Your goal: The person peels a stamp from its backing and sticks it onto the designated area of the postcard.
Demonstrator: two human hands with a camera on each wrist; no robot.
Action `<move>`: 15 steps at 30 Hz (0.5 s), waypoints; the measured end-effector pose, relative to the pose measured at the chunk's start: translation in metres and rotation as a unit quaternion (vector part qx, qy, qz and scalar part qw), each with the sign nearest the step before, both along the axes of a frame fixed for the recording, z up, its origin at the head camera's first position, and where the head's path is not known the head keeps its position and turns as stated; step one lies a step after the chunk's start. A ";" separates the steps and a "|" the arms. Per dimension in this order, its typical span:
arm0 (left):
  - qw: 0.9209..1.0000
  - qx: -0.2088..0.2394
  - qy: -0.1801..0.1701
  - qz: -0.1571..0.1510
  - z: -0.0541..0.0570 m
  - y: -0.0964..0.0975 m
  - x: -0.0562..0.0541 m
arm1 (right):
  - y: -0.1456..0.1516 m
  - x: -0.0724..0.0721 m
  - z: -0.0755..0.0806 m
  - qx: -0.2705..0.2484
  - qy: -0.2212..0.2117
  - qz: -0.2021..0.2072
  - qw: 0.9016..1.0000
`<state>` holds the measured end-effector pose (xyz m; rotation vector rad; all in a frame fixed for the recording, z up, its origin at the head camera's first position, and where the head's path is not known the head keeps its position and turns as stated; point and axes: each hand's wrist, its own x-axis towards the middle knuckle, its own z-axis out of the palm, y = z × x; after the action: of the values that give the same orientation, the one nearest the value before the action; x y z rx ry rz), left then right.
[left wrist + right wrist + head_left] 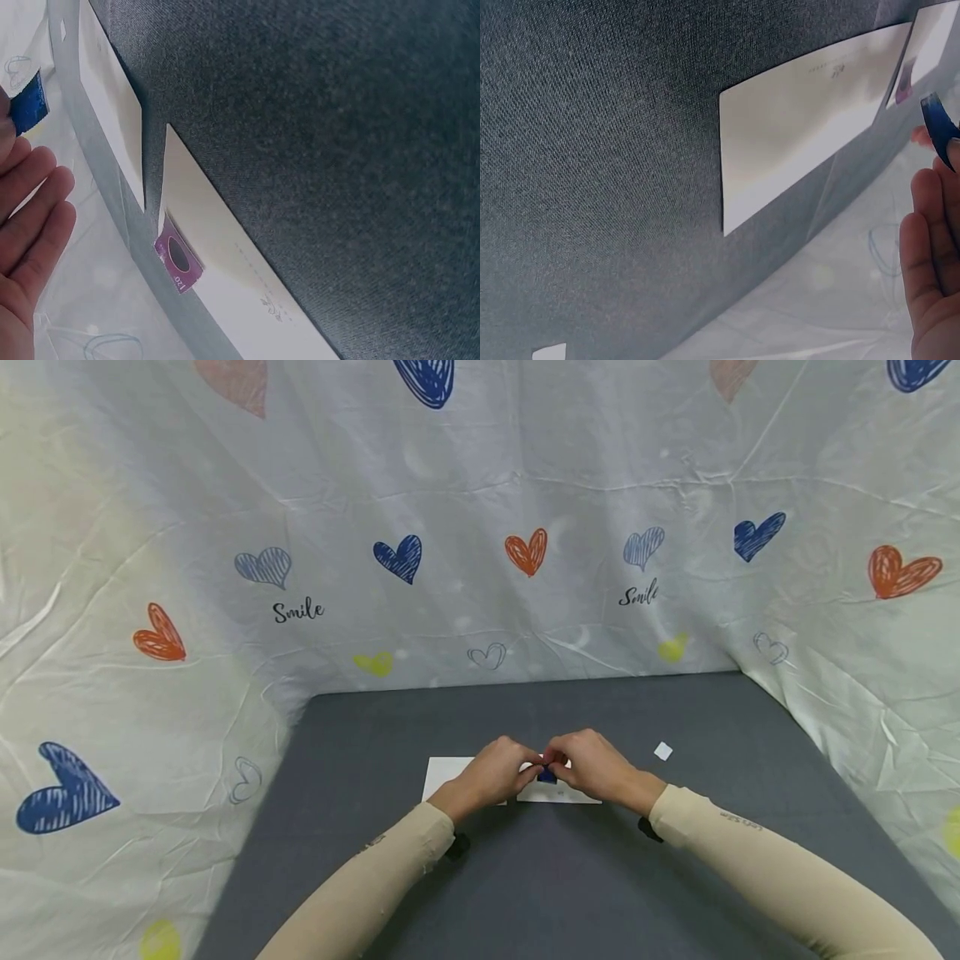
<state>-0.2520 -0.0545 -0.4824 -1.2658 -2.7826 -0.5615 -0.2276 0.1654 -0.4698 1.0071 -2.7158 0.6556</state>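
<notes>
Both hands meet over the right-hand white paper rectangle [566, 795], pinching a small blue stamp [547, 775] between thumbs and fingertips. My left hand [491, 772] has the stamp's left side; in the left wrist view its other fingers extend below the blue stamp [30, 105]. From the right, my right hand [596, 767] grips it too. The blue stamp [939, 127] looks bent in the right wrist view, held above the paper. A purple stamp [180, 256] with a dark oval lies at the edge of the left white paper rectangle [232, 262].
A small white square [663, 751] lies on the dark grey table [555, 893], right of the papers. The two white papers sit side by side with a narrow gap. Behind and beside the table hangs a white cloth [457, 468] with printed hearts.
</notes>
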 end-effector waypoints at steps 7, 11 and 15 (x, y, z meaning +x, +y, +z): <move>1.000 -0.002 0.017 -0.001 -0.001 -0.002 0.000 | 0.002 0.000 0.002 0.010 0.002 0.001 1.000; 1.000 0.001 0.018 0.005 0.001 -0.004 0.000 | 0.007 -0.001 0.003 0.018 0.005 0.002 1.000; 1.000 0.008 0.016 0.008 0.002 -0.005 0.001 | 0.011 -0.002 0.001 0.022 -0.002 0.007 1.000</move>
<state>-0.2514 -0.0592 -0.4807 -1.2375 -2.7543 -0.5581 -0.2295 0.1766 -0.4687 1.0357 -2.7409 0.6035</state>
